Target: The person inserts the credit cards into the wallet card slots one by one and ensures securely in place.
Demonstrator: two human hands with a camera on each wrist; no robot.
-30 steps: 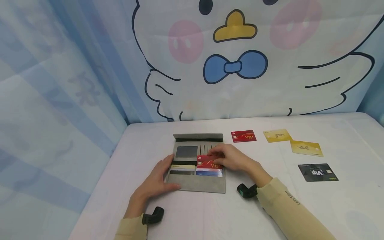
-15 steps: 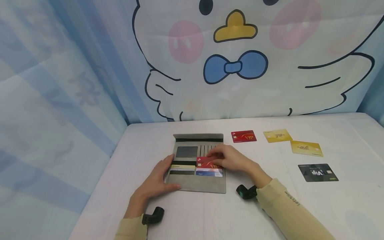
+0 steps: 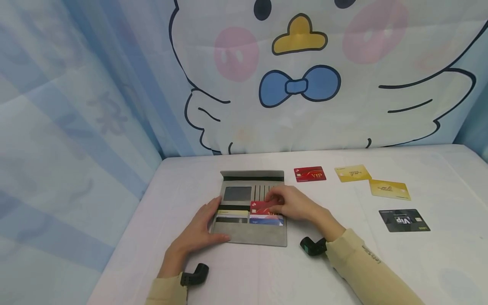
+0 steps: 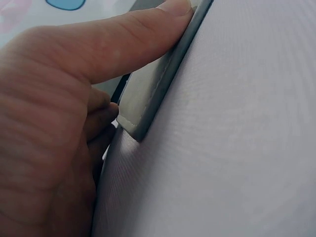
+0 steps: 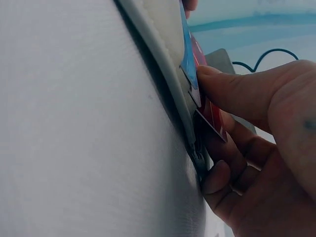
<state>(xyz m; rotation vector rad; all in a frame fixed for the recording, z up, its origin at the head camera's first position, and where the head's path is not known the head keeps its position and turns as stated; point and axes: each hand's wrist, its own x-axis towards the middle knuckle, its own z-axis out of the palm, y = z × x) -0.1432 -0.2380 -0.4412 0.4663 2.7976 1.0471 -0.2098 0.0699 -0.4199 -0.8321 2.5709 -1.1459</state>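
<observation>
A grey card wallet [image 3: 253,238] lies unfolded on the table. My left hand [image 3: 200,228] rests along its left edge, and the thumb [image 4: 143,42] presses on the front border. With thumb and fingers, my right hand [image 3: 297,204] pinches a red VIP card [image 3: 259,206] at its right end. That card's lower part sits behind a blue-and-white card [image 3: 263,220] in the right-hand pocket column. A yellow-topped card [image 3: 232,212] and a dark-striped one fill the left column. In the right wrist view the red card [image 5: 213,116] slants beside the blue card [image 5: 187,54].
Another red VIP card [image 3: 310,174] lies beyond the wallet. Two gold cards [image 3: 352,173] overlap at a corner farther right, with a black VIP card [image 3: 404,220] nearer. A patterned curtain [image 3: 297,123] hangs behind the white-covered table [image 3: 259,275].
The red card has moved slightly toward me, sinking a little deeper behind the blue-and-white card, with my right hand following. The left hand has stayed in place.
</observation>
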